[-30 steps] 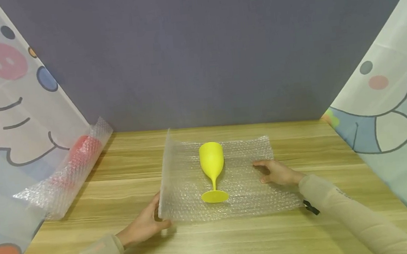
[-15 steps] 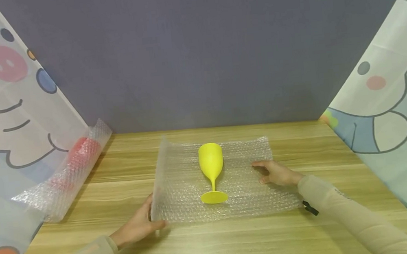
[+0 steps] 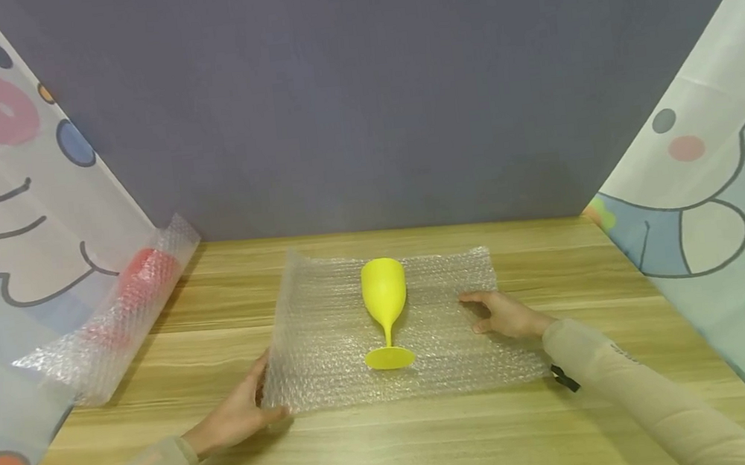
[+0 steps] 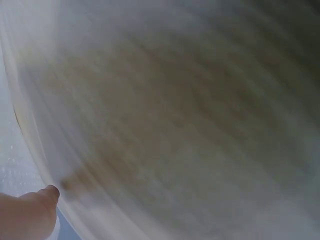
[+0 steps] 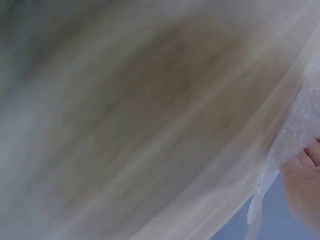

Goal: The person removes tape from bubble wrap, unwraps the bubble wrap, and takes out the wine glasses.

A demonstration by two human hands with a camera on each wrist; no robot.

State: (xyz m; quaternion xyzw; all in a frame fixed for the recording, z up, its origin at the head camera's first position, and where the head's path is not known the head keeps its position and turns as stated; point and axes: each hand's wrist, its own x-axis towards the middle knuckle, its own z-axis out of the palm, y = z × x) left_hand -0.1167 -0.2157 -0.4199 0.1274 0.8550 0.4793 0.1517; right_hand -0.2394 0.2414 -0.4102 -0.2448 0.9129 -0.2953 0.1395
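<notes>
A yellow goblet (image 3: pixel 384 295) lies on its side on a sheet of bubble wrap (image 3: pixel 316 343), its foot toward me. My left hand (image 3: pixel 235 414) is at the sheet's near left corner, thumb and fingers spread around the edge; some of its fingers are hidden. Its thumb (image 4: pixel 40 200) shows low in the left wrist view. On the sheet's right part rests my right hand (image 3: pixel 505 315), with the index finger extended toward the goblet and the thumb apart from it. The right wrist view shows that hand (image 5: pixel 305 180) touching the wrap, partly cut off by the frame.
A red object (image 3: pixel 144 277) rolled in bubble wrap leans at the left against a cartoon-printed panel (image 3: pixel 45 256). A dark grey panel (image 3: pixel 360 99) stands along the back of the wooden table (image 3: pixel 380 449). Another printed panel (image 3: pixel 717 244) is on the right.
The left edge of the bubble wrap has come down flatter and shifted left, with my left hand moving left and slightly down. My right hand and the goblet have stayed nearly still.
</notes>
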